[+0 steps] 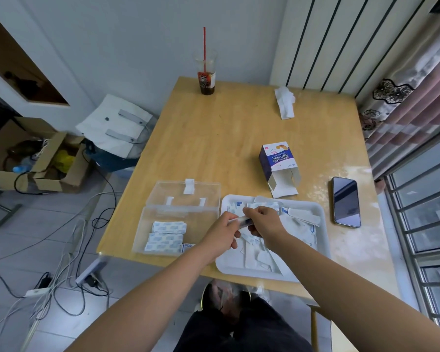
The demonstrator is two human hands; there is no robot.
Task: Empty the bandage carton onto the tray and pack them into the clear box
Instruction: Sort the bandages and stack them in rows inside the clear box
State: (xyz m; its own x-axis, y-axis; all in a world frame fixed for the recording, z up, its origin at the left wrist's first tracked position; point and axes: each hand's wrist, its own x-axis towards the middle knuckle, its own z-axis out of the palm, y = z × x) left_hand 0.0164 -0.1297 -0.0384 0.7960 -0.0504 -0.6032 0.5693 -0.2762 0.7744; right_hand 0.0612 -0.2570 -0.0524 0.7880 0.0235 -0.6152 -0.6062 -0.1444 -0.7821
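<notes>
The left hand (222, 233) and right hand (263, 222) are meeting over the left edge of the tray (228, 265), each pinching one end of a thin stack of bandages (239, 221). The emptied carton (277, 166) is lying open on the worktop (214, 138), and the clear box (148, 219) is sitting just left, partly filled. If either pinch is loosening, the stack is probably fanning out and spilling short of the box
</notes>
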